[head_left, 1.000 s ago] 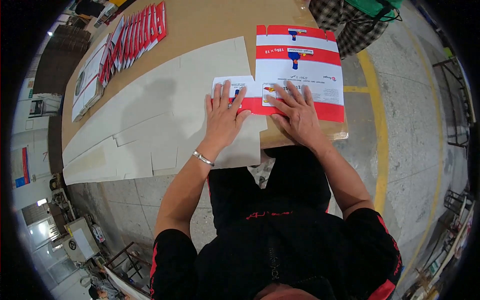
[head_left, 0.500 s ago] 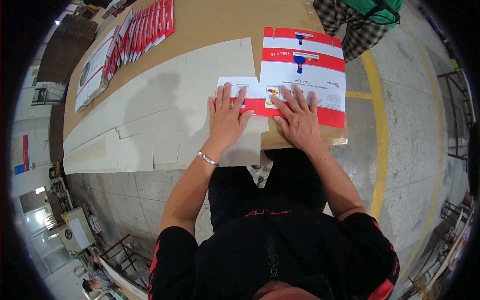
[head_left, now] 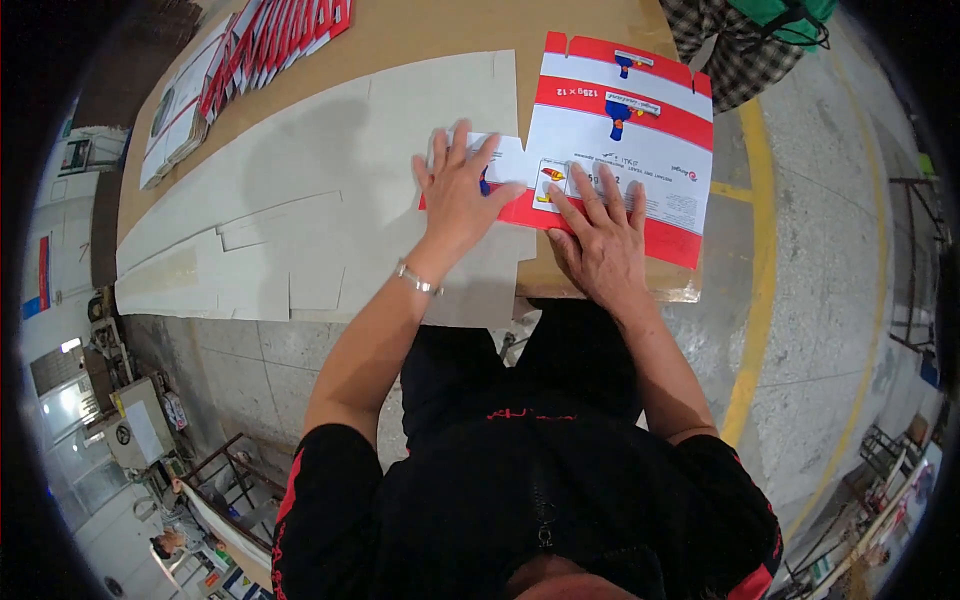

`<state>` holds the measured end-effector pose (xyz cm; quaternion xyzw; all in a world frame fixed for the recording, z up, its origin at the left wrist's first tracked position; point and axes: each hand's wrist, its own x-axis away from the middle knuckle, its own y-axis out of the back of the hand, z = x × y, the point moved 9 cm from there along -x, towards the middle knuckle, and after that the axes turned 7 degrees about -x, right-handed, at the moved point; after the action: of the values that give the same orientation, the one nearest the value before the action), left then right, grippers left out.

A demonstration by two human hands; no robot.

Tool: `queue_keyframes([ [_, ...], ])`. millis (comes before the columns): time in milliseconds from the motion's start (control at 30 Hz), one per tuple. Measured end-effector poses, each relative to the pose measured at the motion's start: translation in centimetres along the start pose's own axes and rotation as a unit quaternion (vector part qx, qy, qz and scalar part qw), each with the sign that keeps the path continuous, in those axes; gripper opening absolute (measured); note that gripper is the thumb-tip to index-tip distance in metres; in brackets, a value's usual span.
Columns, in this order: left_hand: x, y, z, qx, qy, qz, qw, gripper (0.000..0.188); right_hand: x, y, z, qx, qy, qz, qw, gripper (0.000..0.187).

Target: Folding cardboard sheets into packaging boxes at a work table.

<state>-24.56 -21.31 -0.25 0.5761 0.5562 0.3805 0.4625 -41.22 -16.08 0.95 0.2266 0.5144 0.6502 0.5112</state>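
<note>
A flat red-and-white printed carton blank (head_left: 655, 150) lies at the table's front right, beside and partly over large grey cardboard sheets (head_left: 400, 110). My left hand (head_left: 458, 195) rests with spread fingers on the blank's narrow left-hand flap, fingertips reaching onto the grey board. Flat on the lower part of the blank lies my right hand (head_left: 602, 235), fingers apart and pointing away from me. Neither hand grips anything. My palms and fingers cover parts of the print.
Folded red-and-white cartons (head_left: 275, 60) stand in a leaning row at the far left of the brown-topped table (head_left: 430, 25). Past the far right corner is a person in checked trousers (head_left: 745, 65). A yellow line (head_left: 763, 250) marks the concrete floor at right.
The view has shifted slightly. My left hand has moved a little farther from me over the flap, its fingers more spread. My right hand stays on the carton blank.
</note>
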Motion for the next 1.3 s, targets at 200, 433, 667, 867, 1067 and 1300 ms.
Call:
queue_keyframes([
  [200, -7.7, -1.5, 0.5, -0.019, -0.030, -0.053, 0.998, 0.057, 0.7, 1.9, 1.1, -0.145, 0.062, -0.059, 0.986, 0.041],
  [433, -4.9, -0.6, -1.6, 0.108, -0.143, 0.358, 0.916, 0.047, 10.3, 0.5, -2.5, -0.511, -0.273, 0.137, 0.803, 0.036],
  [667, 1.8, 7.7, -7.7, 0.420, -0.213, 0.174, 0.865, 0.042, 10.1, 1.6, 2.1, -0.746, -0.232, 0.086, 0.618, 0.075],
  [867, 4.0, 11.7, -2.9, 0.498, -0.105, -0.061, 0.859, 0.053, -1.1, 1.8, 1.4, -0.623, -0.185, -0.108, 0.752, 0.060],
  [1067, 8.1, 8.0, 11.0, 0.244, 0.008, -0.050, 0.969, 0.062, -19.2, 2.6, -8.7, -0.337, -0.117, 0.047, 0.933, 0.057],
  [1300, 8.8, 5.9, 11.7, 0.268, 0.002, 0.012, 0.963, 0.064, -48.0, -8.2, -14.6, -0.164, -0.028, 0.042, 0.985, 0.063],
])
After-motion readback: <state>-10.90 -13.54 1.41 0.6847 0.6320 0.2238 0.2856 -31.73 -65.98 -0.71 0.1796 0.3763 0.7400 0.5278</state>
